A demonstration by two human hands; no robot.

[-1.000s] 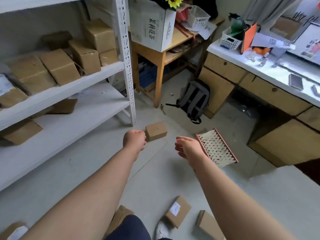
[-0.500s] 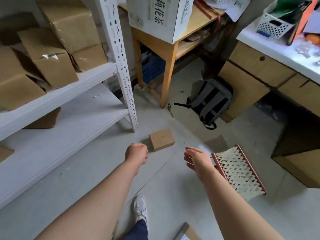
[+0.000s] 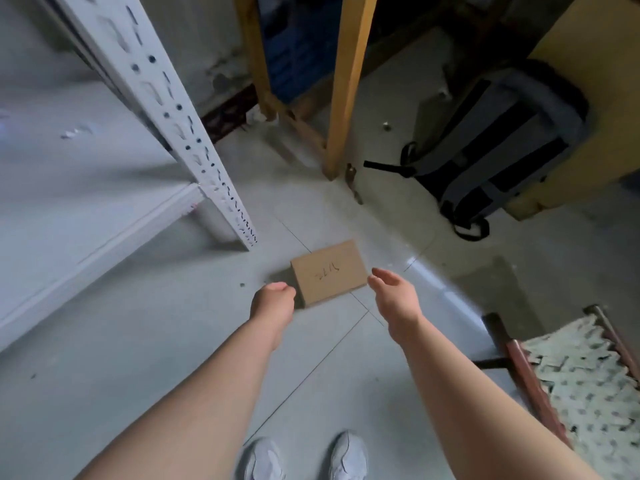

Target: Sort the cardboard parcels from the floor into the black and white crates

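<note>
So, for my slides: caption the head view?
Left hand and right hand flank a cardboard parcel on the floor near the white shelving post.

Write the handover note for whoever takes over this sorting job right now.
Left hand: fingers curled, holds nothing, just off the near left corner of the cardboard parcel.
Right hand: open and empty at the parcel's right edge; contact unclear.
Parcel: flat on the floor by the foot of the white shelf post, handwriting on top.
Crates: neither black nor white is in view.
Done: nothing that shows here.
Left: grip this parcel, lift it, take it to its crate.
</note>
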